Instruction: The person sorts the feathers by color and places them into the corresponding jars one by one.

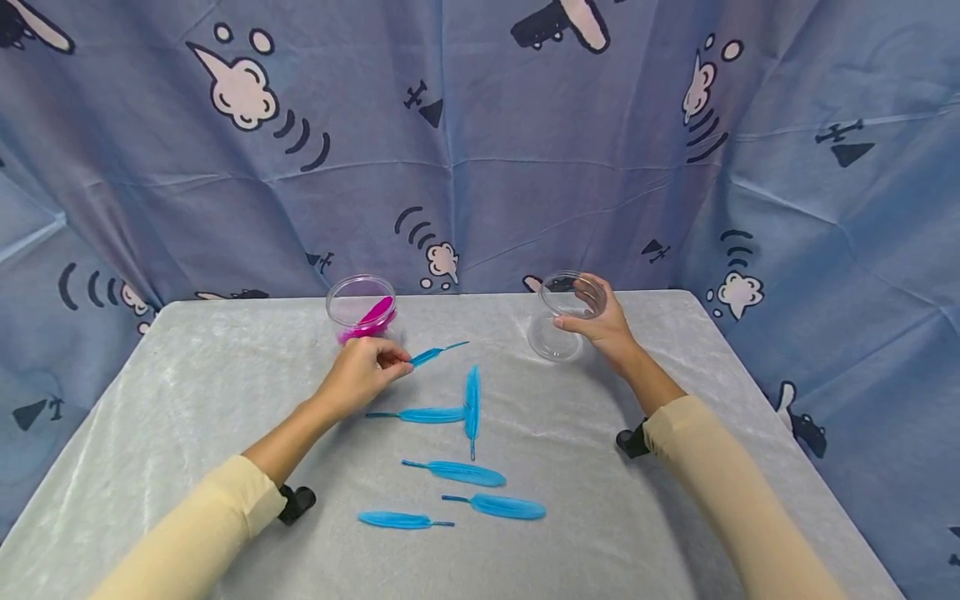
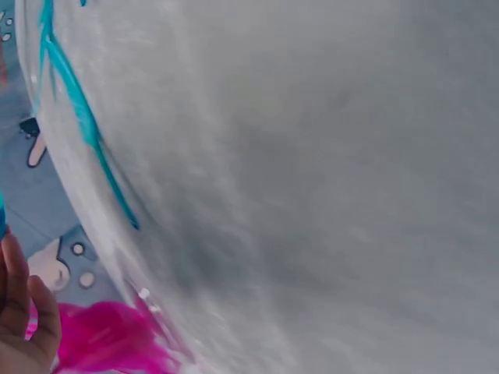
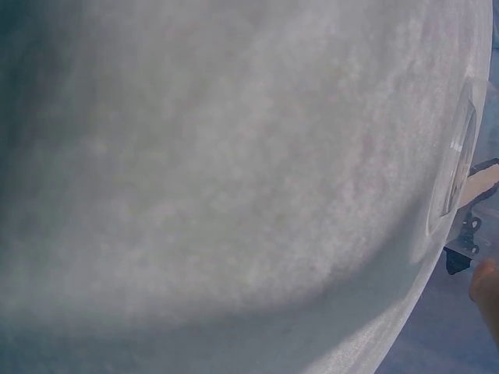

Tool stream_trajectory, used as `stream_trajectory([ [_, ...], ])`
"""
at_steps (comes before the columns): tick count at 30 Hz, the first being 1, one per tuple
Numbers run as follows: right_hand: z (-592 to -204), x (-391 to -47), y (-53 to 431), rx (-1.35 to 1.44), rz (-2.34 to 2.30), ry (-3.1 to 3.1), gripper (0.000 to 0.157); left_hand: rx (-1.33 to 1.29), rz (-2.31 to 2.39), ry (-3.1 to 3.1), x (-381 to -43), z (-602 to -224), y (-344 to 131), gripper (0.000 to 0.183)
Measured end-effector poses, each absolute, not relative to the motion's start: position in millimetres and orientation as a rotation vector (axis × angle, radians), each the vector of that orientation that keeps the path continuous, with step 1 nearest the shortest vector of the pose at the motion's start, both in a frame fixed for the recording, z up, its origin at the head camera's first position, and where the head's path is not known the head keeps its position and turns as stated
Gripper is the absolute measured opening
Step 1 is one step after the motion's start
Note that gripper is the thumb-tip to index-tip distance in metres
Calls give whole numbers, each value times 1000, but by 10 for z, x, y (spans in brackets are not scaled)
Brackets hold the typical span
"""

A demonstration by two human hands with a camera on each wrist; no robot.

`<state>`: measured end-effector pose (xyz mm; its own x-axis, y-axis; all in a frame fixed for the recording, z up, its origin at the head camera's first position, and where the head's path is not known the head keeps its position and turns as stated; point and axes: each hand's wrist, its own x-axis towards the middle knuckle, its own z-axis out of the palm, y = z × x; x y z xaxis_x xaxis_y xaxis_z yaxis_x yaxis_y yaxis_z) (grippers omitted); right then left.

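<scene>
Above the table [image 1: 570, 517], head view, the left hand [image 1: 363, 375] pinches a blue feather [image 1: 426, 357] near a jar [image 1: 348, 292] of pink feathers [image 1: 377, 312]; the right hand [image 1: 606, 332] grips a clear container [image 1: 546, 321]. Left wrist: light pinching should avoid creases. Right wrist: the grip barely shows; holding steady seems best.

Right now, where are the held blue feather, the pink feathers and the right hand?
Held blue feather [image 1: 429, 356]: head view, on its soft vane.
Pink feathers [image 1: 374, 314]: head view, on their upper part.
Right hand [image 1: 606, 327]: head view, near the thumb's base.
</scene>
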<state>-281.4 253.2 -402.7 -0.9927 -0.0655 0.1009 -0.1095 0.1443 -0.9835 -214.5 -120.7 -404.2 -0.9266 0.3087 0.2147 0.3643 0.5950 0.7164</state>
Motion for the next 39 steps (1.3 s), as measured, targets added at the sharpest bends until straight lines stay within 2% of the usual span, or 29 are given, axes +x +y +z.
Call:
stream_trajectory([
  [7, -4099, -2870, 2561, 139, 2026, -2362, 91, -636, -1354, -2663, -2248, -3935, -958, 6],
  [17, -3980, -2788, 2501, 139, 2017, -2379, 93, -622, -1444, -2679, -2407, -3748, -534, 11],
  [27, -4176, -2900, 2569, 134, 1993, -2356, 90, -645, -1474, -2587, -2605, -3518, -219, 12],
  [39, -4121, -2858, 2562, 168, 2007, -2354, 91, -577, -1478, -2600, -2795, -3350, 148, 10],
])
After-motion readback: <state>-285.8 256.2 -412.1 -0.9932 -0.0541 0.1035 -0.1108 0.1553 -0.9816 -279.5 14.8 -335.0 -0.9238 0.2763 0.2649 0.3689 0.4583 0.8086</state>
